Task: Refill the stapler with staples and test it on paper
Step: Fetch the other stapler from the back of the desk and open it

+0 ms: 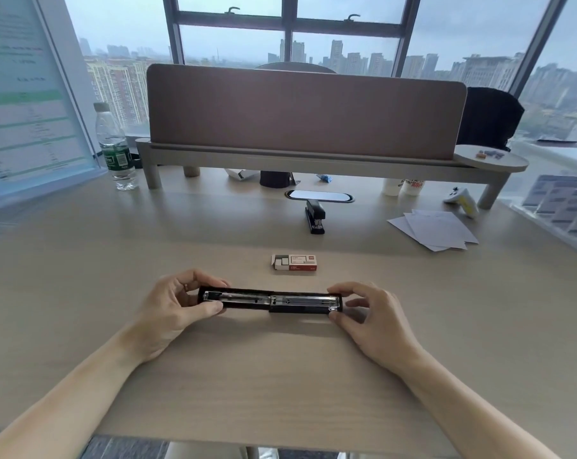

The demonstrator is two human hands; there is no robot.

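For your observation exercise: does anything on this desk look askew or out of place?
Only small things. The sheets of paper are fanned unevenly, not squared. The staple box lies with its left end open. The opened stapler, held at both ends, looks deliberate. A second stapler stands closed behind.

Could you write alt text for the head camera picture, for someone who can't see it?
Two bare hands, left hand and right hand, hold a black stapler swung fully open over a wooden desk. Beyond lie a staple box, loose paper sheets and a second stapler.
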